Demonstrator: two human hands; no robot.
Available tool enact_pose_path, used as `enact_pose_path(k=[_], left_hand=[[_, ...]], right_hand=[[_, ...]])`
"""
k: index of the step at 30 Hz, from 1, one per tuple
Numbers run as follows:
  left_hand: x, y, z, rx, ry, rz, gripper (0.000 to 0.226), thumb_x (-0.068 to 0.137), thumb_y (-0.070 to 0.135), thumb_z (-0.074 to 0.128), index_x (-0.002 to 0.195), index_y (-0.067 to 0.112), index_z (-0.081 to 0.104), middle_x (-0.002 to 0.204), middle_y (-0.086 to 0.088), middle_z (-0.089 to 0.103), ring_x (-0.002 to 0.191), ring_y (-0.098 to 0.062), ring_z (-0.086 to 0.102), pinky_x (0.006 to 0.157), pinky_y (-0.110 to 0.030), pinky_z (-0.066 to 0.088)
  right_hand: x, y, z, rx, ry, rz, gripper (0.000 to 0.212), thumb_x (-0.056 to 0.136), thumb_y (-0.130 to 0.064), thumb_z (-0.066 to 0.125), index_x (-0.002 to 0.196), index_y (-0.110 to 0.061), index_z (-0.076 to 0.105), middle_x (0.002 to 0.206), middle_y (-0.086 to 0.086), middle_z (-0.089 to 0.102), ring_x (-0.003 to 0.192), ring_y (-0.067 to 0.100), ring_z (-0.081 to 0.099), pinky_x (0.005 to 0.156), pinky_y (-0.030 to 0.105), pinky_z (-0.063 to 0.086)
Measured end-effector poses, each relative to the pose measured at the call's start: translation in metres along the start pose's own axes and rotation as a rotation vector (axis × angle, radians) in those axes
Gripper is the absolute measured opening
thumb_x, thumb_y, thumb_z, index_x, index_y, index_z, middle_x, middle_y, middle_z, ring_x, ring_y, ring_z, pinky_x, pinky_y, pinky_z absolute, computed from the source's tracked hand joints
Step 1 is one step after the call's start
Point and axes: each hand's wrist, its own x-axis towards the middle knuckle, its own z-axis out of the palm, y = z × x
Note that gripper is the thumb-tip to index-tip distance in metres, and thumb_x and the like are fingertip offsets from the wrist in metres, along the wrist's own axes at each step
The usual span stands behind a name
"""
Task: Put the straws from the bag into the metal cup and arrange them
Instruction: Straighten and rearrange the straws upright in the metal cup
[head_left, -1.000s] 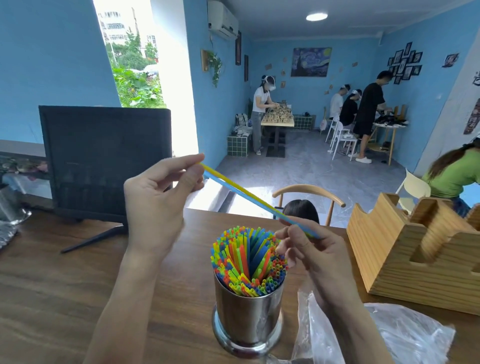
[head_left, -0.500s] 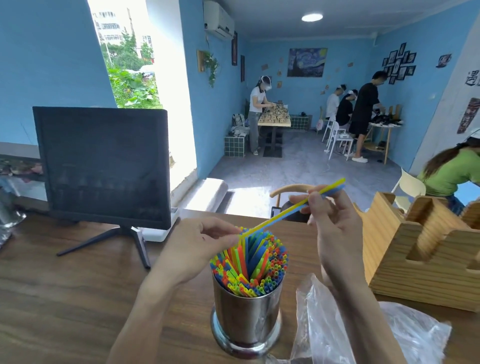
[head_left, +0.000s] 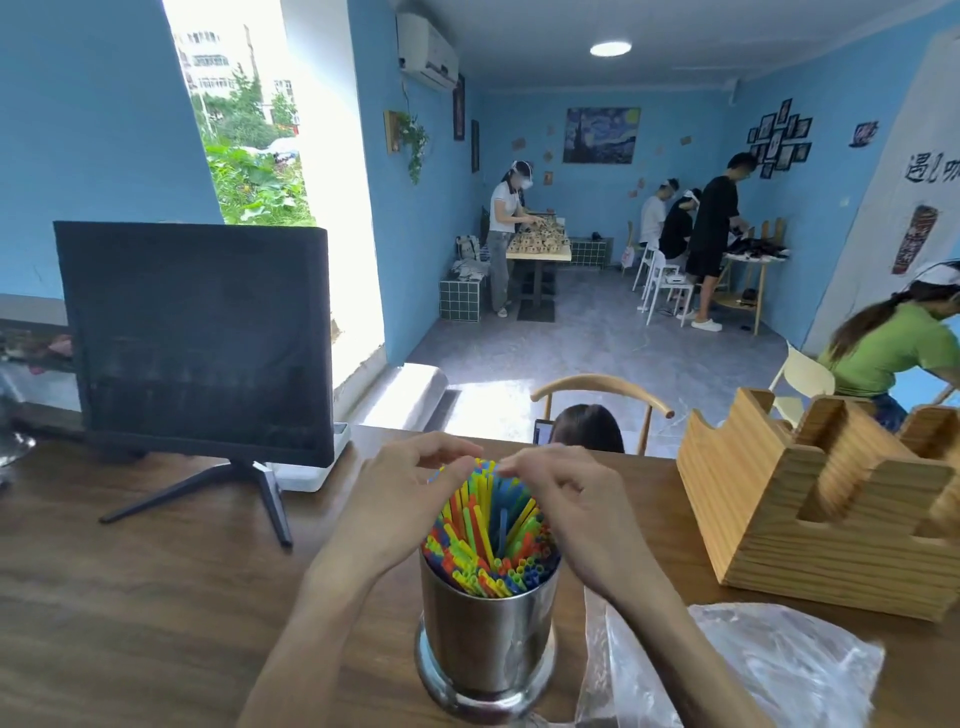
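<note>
Straws (head_left: 488, 525) packed in the metal cup (head_left: 487, 639), both hands working the far tips.

The cup stands on the desk (head_left: 156, 597) near its front edge, the bundle fanned and leaning every way. Left hand (head_left: 402, 504) and right hand (head_left: 566, 499) meet over the far side, fingers curled onto the straw tips (whether pinching single straws or just pressing, cannot tell). The plastic bag (head_left: 753, 670) lies slack just right of the cup, seemingly empty. Risk: the cup is tall and full; a sideways push at the tips could tip it or flick straws out onto the desk. The monitor (head_left: 197, 338) and wooden rack (head_left: 821, 509) stand well apart.
</note>
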Motion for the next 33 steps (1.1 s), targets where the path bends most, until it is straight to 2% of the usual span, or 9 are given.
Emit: enact_pose_path(k=[3,7,13,19,23,25,28,30,33], left_hand=[[-0.001,-0.002,0.001,-0.005,0.002,-0.020,0.011,0.096,0.035,0.067,0.092,0.042,0.075,0.091,0.026,0.072,0.083,0.006,0.067,0.079,-0.025,0.058],[-0.002,-0.007,0.004,0.029,0.004,-0.041,0.012,0.096,0.040,0.065,0.091,0.048,0.072,0.092,0.032,0.070,0.088,0.006,0.066,0.082,-0.029,0.060],[-0.003,-0.007,0.005,0.036,0.020,-0.026,0.011,0.096,0.038,0.064,0.094,0.045,0.073,0.091,0.032,0.069,0.090,0.014,0.063,0.085,-0.029,0.059],[-0.005,-0.004,0.005,0.056,0.021,-0.022,0.010,0.097,0.040,0.063,0.097,0.045,0.071,0.096,0.030,0.069,0.093,0.007,0.063,0.086,-0.029,0.059],[-0.003,0.003,0.003,0.087,0.028,0.028,0.014,0.094,0.046,0.064,0.106,0.043,0.072,0.102,0.033,0.065,0.099,0.021,0.054,0.082,-0.016,0.048],[0.000,0.011,0.005,0.114,0.030,0.108,0.028,0.090,0.053,0.065,0.116,0.046,0.069,0.116,0.030,0.061,0.110,0.016,0.049,0.085,-0.010,0.038],[0.008,0.025,0.012,0.121,-0.015,0.194,0.036,0.088,0.054,0.068,0.124,0.049,0.066,0.119,0.026,0.056,0.117,0.011,0.044,0.092,-0.015,0.034],[0.013,0.030,0.017,0.161,-0.034,0.257,0.025,0.093,0.047,0.066,0.118,0.046,0.071,0.115,0.023,0.059,0.118,0.007,0.044,0.095,-0.017,0.034],[0.012,0.035,0.010,0.019,-0.075,0.223,0.016,0.098,0.034,0.062,0.102,0.037,0.077,0.099,0.016,0.071,0.104,0.004,0.057,0.083,-0.007,0.039]], right_hand=[[0.017,0.008,-0.008,0.136,0.137,0.198,0.025,0.097,-0.053,0.056,0.098,-0.038,0.075,0.099,-0.018,0.073,0.096,0.000,0.066,0.076,0.020,0.049],[0.029,0.016,-0.010,0.176,-0.211,0.382,0.040,0.092,-0.059,0.058,0.098,-0.026,0.078,0.089,-0.011,0.078,0.083,-0.004,0.071,0.075,0.020,0.050],[0.038,0.021,-0.009,0.173,-0.254,0.408,0.028,0.092,-0.042,0.071,0.082,-0.017,0.082,0.082,0.001,0.079,0.084,0.013,0.076,0.081,0.029,0.059],[0.052,0.019,-0.020,0.197,-0.304,0.422,0.025,0.089,-0.037,0.076,0.082,-0.014,0.083,0.082,0.007,0.078,0.077,0.014,0.069,0.069,0.023,0.054],[0.058,0.004,-0.032,0.185,-0.207,0.310,0.026,0.088,-0.041,0.075,0.083,-0.016,0.083,0.078,0.000,0.076,0.071,0.003,0.061,0.068,0.023,0.045],[0.059,-0.013,-0.039,0.230,-0.111,0.219,0.026,0.088,-0.040,0.075,0.085,-0.015,0.082,0.080,0.004,0.076,0.068,0.003,0.059,0.071,0.026,0.044],[0.055,-0.047,-0.045,0.312,-0.037,0.056,0.017,0.090,-0.030,0.075,0.088,-0.014,0.082,0.077,0.008,0.074,0.069,0.007,0.058,0.068,0.022,0.044],[0.050,-0.067,-0.048,0.377,0.024,-0.058,0.011,0.092,-0.018,0.071,0.087,-0.015,0.080,0.067,-0.001,0.070,0.062,0.002,0.058,0.061,0.014,0.043],[0.042,-0.081,-0.058,0.456,0.119,-0.142,0.012,0.090,-0.026,0.069,0.085,-0.019,0.077,0.067,-0.001,0.071,0.060,0.005,0.058,0.058,0.021,0.044]])
